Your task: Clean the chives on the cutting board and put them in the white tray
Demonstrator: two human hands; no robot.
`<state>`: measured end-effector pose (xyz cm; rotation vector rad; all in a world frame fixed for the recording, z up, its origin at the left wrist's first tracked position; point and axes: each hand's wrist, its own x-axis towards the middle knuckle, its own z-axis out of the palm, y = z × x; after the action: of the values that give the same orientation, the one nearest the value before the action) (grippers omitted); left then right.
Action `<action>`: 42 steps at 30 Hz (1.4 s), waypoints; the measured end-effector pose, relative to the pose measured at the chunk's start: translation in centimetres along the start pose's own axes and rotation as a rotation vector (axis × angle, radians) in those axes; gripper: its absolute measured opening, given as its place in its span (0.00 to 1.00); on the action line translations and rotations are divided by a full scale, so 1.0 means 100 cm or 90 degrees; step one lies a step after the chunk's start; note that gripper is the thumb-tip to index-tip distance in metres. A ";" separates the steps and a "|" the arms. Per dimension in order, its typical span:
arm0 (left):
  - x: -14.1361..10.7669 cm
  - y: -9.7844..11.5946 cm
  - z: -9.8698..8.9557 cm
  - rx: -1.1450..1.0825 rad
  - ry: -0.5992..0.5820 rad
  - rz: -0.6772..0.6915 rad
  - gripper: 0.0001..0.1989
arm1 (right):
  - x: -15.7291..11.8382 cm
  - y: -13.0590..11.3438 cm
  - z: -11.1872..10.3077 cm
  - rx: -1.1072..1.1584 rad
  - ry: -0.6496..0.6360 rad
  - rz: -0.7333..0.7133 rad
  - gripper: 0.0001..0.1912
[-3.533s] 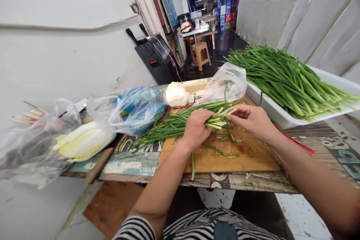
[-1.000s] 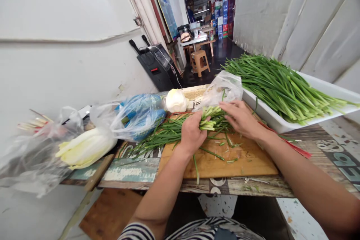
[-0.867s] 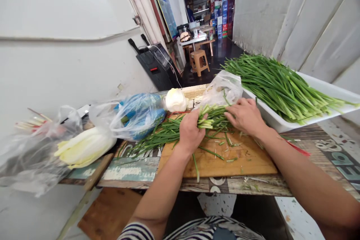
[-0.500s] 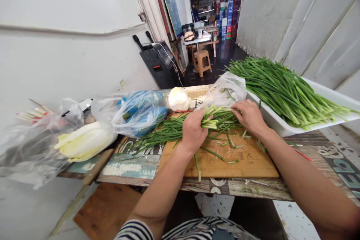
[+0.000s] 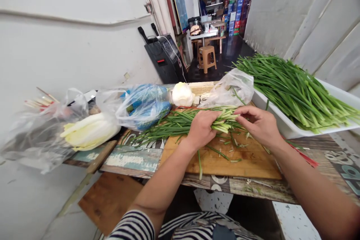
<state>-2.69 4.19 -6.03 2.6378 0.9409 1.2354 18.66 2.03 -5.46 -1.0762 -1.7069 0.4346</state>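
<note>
My left hand (image 5: 203,127) is wrapped round a bunch of green chives (image 5: 177,124) above the wooden cutting board (image 5: 239,163). The pale stem ends stick out to the right of its fingers. My right hand (image 5: 257,123) is at those ends, with its thumb and forefinger close together; whatever lies between them is too small to make out. Cut bits and loose stalks are scattered on the board. A white tray (image 5: 292,132) heaped with long chives stands at the right.
Left on the table are a Chinese cabbage (image 5: 91,131), a knife (image 5: 101,156) overhanging the front edge, and a plastic bag with blue packages (image 5: 149,110). Behind the board sit a white round vegetable (image 5: 182,94) and a clear bag (image 5: 232,86).
My right hand has closed in on the stem ends, its thumb and forefinger nearer each other. My left hand still holds the bunch. The view has shifted slightly.
</note>
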 end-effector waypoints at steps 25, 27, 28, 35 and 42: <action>0.004 0.000 -0.008 -0.012 0.073 -0.103 0.07 | 0.018 0.058 0.008 -0.398 -0.064 -0.085 0.15; 0.003 0.000 -0.008 0.004 0.091 -0.103 0.08 | 0.019 0.055 0.007 -0.427 -0.070 -0.102 0.14; 0.003 -0.001 -0.008 0.011 0.095 -0.102 0.08 | 0.019 0.052 0.004 -0.434 -0.071 -0.119 0.14; 0.001 -0.002 -0.005 0.060 0.080 -0.096 0.06 | 0.015 0.038 -0.011 -0.418 -0.036 -0.181 0.12; 0.000 -0.005 -0.003 0.053 0.141 -0.086 0.08 | 0.020 0.054 0.004 -0.402 -0.096 -0.154 0.10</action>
<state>-3.16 4.56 -6.00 2.4832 1.2073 1.5085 20.54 6.60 -8.39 -1.2722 -2.1486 -0.2043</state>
